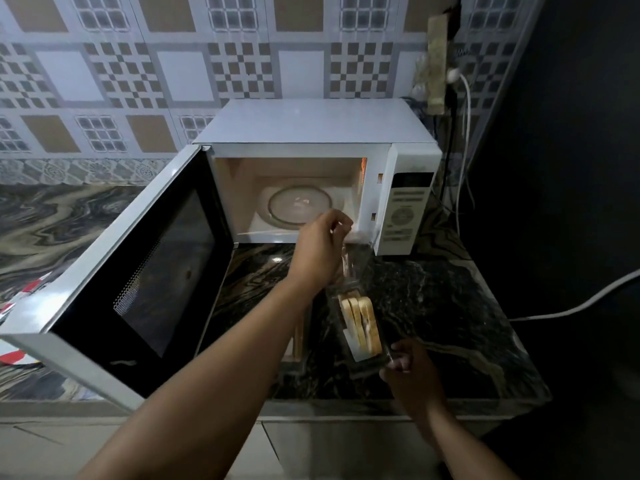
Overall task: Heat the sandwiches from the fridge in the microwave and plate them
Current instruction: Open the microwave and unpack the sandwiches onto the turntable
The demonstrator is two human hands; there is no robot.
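- Your right hand is nearest, low at the worktop's front edge, its fingers curled round the near end of a clear container.
- The sandwiches stand on edge inside that container, several pale slices side by side; it is held just above the dark marbled worktop, in front of the microwave.
- Your left hand reaches further out, fingers pinched on the far end of the clear packaging, close to the lower right corner of the microwave's opening. Blur hides exactly what the fingertips grip.
- The microwave door is swung fully open to the left, its dark window facing you.
- Inside the lit cavity the glass turntable lies bare.
- The control panel sits on the microwave's right side.
- Behind it, a white cable hangs down the patterned tile wall from a plug.
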